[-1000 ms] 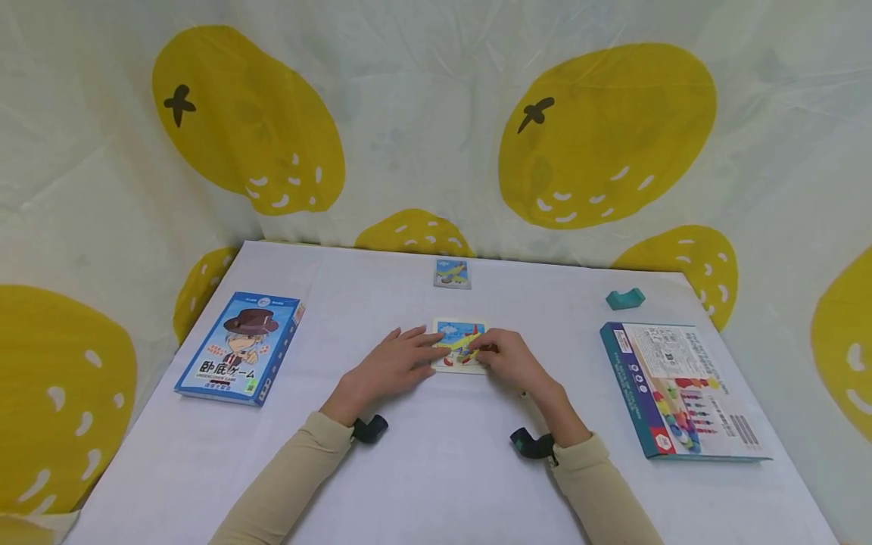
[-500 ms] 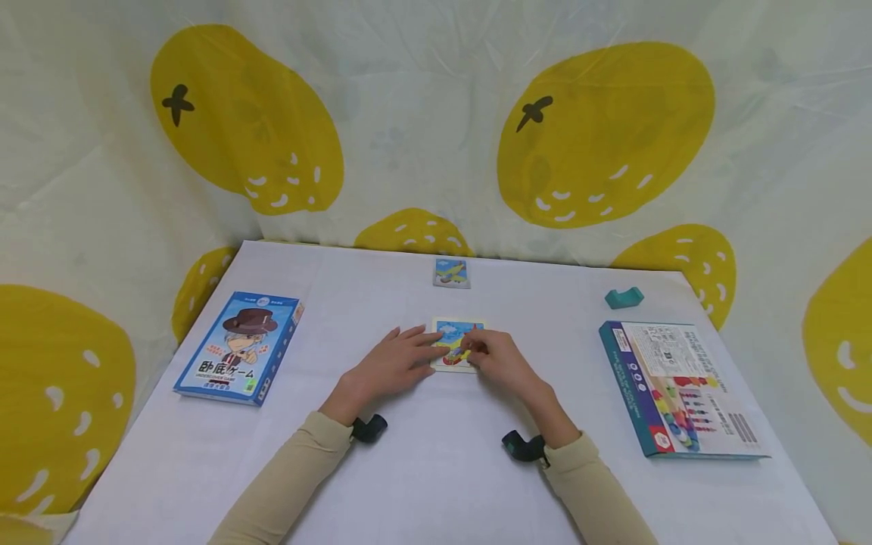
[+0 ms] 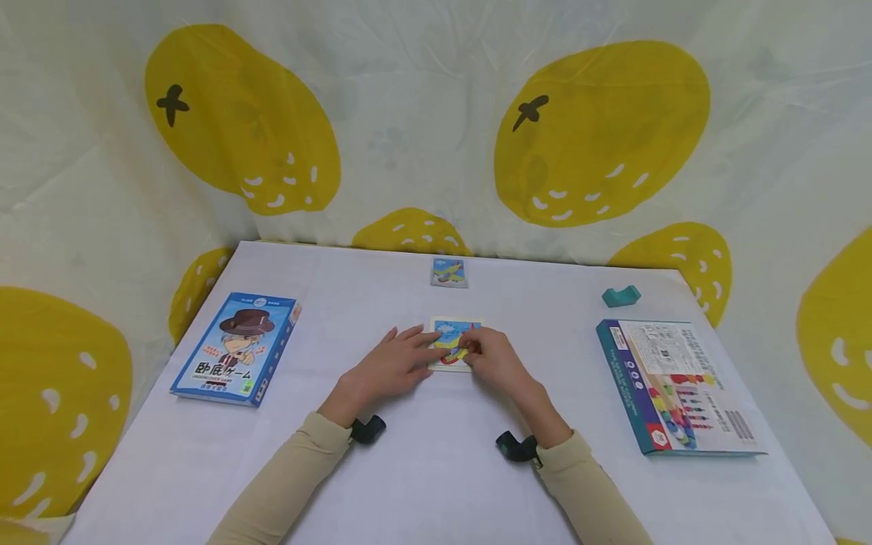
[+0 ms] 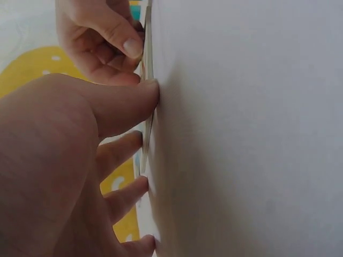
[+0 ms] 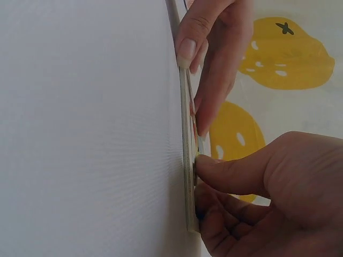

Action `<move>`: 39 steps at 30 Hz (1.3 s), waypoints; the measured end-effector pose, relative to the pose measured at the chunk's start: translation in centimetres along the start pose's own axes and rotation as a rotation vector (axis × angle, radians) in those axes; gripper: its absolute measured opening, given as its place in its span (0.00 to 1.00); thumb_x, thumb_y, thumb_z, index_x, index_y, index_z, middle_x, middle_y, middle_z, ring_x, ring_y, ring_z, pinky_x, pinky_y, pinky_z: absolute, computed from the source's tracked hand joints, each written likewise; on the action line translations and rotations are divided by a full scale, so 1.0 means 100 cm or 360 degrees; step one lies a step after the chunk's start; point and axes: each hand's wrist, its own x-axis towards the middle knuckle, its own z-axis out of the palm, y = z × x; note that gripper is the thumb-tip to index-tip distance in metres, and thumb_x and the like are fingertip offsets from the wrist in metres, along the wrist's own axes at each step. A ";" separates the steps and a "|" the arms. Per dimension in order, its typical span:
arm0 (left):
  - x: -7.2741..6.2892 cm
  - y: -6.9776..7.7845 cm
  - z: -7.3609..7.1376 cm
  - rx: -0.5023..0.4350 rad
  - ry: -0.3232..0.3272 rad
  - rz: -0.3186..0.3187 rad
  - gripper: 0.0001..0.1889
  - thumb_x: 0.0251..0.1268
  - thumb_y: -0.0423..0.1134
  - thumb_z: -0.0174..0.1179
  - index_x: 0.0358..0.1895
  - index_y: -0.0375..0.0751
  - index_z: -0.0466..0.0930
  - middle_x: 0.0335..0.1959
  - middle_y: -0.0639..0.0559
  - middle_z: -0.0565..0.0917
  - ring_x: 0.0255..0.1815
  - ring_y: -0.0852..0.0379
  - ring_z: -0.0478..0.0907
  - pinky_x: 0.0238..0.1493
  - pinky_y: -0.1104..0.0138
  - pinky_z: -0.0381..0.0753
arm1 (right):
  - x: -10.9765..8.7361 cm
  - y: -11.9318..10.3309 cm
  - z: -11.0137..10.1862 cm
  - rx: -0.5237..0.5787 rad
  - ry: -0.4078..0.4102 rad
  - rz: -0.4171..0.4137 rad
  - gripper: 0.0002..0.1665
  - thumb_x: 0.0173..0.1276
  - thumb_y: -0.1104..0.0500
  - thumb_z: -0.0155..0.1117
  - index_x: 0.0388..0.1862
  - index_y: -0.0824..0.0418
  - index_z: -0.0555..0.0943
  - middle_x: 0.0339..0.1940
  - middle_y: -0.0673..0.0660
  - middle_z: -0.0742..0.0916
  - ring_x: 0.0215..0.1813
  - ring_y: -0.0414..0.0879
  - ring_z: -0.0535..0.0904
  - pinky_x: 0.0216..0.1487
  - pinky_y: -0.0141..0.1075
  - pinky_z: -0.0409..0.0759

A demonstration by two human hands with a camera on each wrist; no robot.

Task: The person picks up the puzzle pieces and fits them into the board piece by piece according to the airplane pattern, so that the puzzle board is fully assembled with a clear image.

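A small flat picture puzzle board [image 3: 446, 328], showing a yellow plane on blue sky within a cream border, lies on the white table between both hands. My left hand [image 3: 393, 363] rests with spread, fairly straight fingers on its left side, thumb at the near edge [image 5: 184, 88]. At the board's right part, my right hand [image 3: 496, 363] has thumb and curled fingers pinched together over the picture. In the right wrist view a thin puzzle piece [image 5: 195, 174] shows at the right thumb tip, close over the board; the fingers hide most of it.
Behind the board lies a small card [image 3: 449, 272] with a similar plane picture. A blue game box [image 3: 235, 348] is at the left, a paint-pictured box [image 3: 684, 390] at the right. A teal curved block [image 3: 621, 296] sits behind the right box.
My right hand has shifted slightly left over the board, its pinched fingers moving from the right edge further onto the picture. My left hand has stayed in place.
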 end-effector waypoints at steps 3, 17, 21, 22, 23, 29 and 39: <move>0.000 0.004 -0.001 -0.0014 -0.0002 -0.0016 0.25 0.74 0.50 0.55 0.72 0.63 0.69 0.78 0.55 0.64 0.81 0.45 0.55 0.72 0.34 0.56 | -0.001 -0.001 -0.001 -0.0042 0.0019 0.0048 0.09 0.59 0.69 0.70 0.39 0.62 0.85 0.30 0.54 0.83 0.35 0.45 0.75 0.39 0.37 0.75; 0.003 0.015 0.005 0.0081 -0.0010 0.0075 0.28 0.74 0.52 0.54 0.75 0.59 0.65 0.76 0.57 0.67 0.79 0.47 0.59 0.73 0.42 0.63 | 0.000 0.006 -0.006 -0.0068 0.0046 0.0168 0.09 0.57 0.59 0.76 0.30 0.60 0.83 0.29 0.55 0.79 0.33 0.47 0.72 0.33 0.36 0.69; 0.003 0.018 0.006 0.0148 -0.0039 0.0069 0.28 0.75 0.57 0.51 0.75 0.63 0.63 0.78 0.57 0.64 0.80 0.47 0.57 0.73 0.40 0.62 | -0.001 0.014 -0.014 0.0021 0.0007 0.0148 0.05 0.61 0.60 0.71 0.34 0.59 0.84 0.31 0.55 0.81 0.35 0.46 0.73 0.36 0.36 0.71; 0.002 0.019 0.006 0.0156 -0.0045 0.0062 0.28 0.75 0.57 0.51 0.75 0.64 0.63 0.78 0.57 0.64 0.80 0.48 0.56 0.73 0.40 0.61 | -0.002 0.016 -0.017 0.0046 0.0003 0.0151 0.04 0.62 0.60 0.70 0.35 0.59 0.84 0.32 0.55 0.81 0.36 0.47 0.74 0.37 0.36 0.72; 0.002 0.019 0.007 0.0162 -0.0044 0.0058 0.28 0.75 0.58 0.51 0.75 0.64 0.63 0.78 0.57 0.64 0.80 0.48 0.56 0.73 0.40 0.61 | -0.003 0.019 -0.019 0.0060 -0.0001 0.0151 0.04 0.63 0.61 0.69 0.36 0.59 0.84 0.33 0.55 0.82 0.37 0.47 0.74 0.38 0.36 0.73; 0.002 0.021 0.007 0.0184 -0.0030 0.0046 0.27 0.74 0.57 0.51 0.75 0.65 0.64 0.77 0.58 0.65 0.80 0.48 0.57 0.72 0.41 0.62 | -0.018 0.032 -0.039 0.0047 -0.0065 0.0190 0.08 0.65 0.62 0.66 0.43 0.59 0.84 0.38 0.55 0.84 0.41 0.48 0.76 0.44 0.38 0.76; 0.003 0.020 0.006 0.0213 -0.0021 0.0060 0.27 0.75 0.57 0.51 0.75 0.65 0.64 0.77 0.58 0.65 0.80 0.49 0.57 0.73 0.42 0.62 | -0.047 0.049 -0.068 -0.0064 -0.0254 0.0129 0.19 0.57 0.66 0.73 0.48 0.59 0.84 0.45 0.55 0.84 0.49 0.49 0.76 0.56 0.48 0.80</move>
